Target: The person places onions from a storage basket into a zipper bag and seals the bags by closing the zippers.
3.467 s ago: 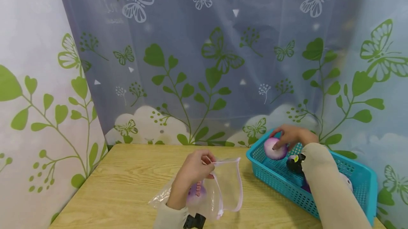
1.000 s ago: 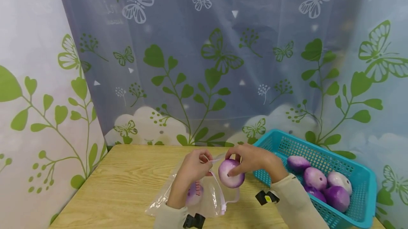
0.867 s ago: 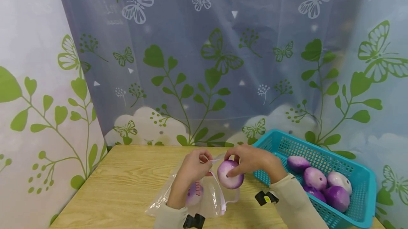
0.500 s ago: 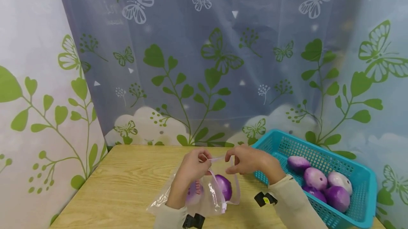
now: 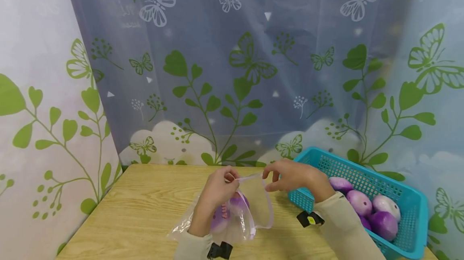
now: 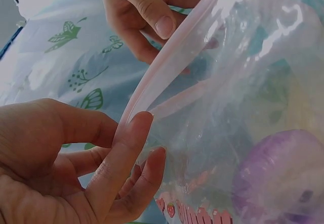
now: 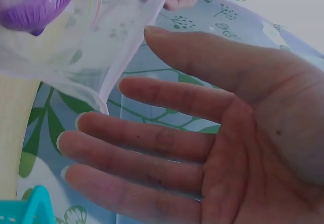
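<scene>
Left hand [image 5: 217, 189]: narrow, thumb and finger pinching the edge of the bag at its mouth.
Right hand [image 5: 295, 176]: wide, fingers extended, just beside the bag's mouth; whether a fingertip touched the film could not be told.
Bag [image 5: 237, 230]: clear plastic, pale pink edging, red-pink lettering [image 5: 224, 211]; above the bench [image 5: 156, 199], its mouth agape towards the right hand.
Bagged onions [image 5: 239, 202]: two, purple and white, inside the bag, seen through the film, near each other.
Basket [image 5: 362, 172]: turquoise, perforated walls, on the bench to the right of the bag.
Basket onions [image 5: 384, 225]: five visible, purple to whitish, clustered; one partly hidden by the near rim.
Sleeves [image 5: 349, 225]: cream, one on each arm.
Wrist devices [image 5: 310, 219]: black, one on each wrist.
Backdrop [image 5: 217, 103]: grey-blue sheet, green leaves and butterflies, behind the bench.
</scene>
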